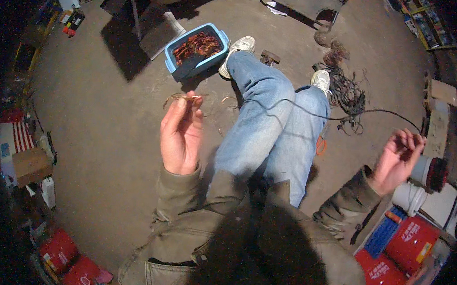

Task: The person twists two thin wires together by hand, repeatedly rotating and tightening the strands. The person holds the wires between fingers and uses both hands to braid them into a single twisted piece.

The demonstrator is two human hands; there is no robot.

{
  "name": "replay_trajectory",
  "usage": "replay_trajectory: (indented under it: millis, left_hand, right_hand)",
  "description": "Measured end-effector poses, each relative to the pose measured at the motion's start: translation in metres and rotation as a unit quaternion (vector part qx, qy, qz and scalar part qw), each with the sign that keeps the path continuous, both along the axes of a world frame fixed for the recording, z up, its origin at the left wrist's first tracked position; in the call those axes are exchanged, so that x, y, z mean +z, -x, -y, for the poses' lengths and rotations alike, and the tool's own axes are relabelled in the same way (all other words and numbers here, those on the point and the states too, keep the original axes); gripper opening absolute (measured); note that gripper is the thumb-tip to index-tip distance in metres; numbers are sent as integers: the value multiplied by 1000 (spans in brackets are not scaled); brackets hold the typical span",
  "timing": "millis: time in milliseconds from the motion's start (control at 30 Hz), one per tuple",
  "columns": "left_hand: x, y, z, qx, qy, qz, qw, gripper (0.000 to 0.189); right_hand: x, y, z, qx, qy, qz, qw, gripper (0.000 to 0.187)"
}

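Note:
My left hand [183, 136] is raised beside my left thigh, with thumb and fingertips pinching a few thin copper-coloured wire strands [175, 97]. Out to the right, my right hand [400, 159] has its fingers curled around the end of a black cable [344, 117]. That cable sags across both legs of my jeans [258, 124] toward the left. Beyond my left shoe stands a light blue plastic bin [211, 64] of tangled, reddish copper wire [198, 47]. By the right shoe lies a heap of dark cables [347, 90].
Orange-handled scissors [321, 145] lie on the concrete floor [110, 145] beside my right leg. A small metal tool or fitting [269, 57] rests between the shoes. White buckets [409, 198] and red containers [411, 242] stand close on the right. A cardboard box [32, 166] is at far left.

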State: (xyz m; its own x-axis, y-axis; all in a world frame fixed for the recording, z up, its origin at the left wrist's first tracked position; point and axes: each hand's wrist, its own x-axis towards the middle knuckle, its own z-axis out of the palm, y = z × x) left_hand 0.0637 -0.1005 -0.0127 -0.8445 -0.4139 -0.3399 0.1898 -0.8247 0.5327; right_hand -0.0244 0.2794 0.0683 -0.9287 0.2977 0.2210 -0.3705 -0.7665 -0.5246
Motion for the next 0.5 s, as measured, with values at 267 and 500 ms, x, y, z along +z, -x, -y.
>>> replay_trajectory:
  millis: [267,500]
  left_hand:
    - [-4,0,7,-41,10,-44,998,22]
    - [-14,23,-5,-134,-83,-100,982,24]
  right_hand:
    - [83,-82,-170,-215,-122,-104,964,8]
    - [158,-258,-287,-657,-354,-171,643,15]
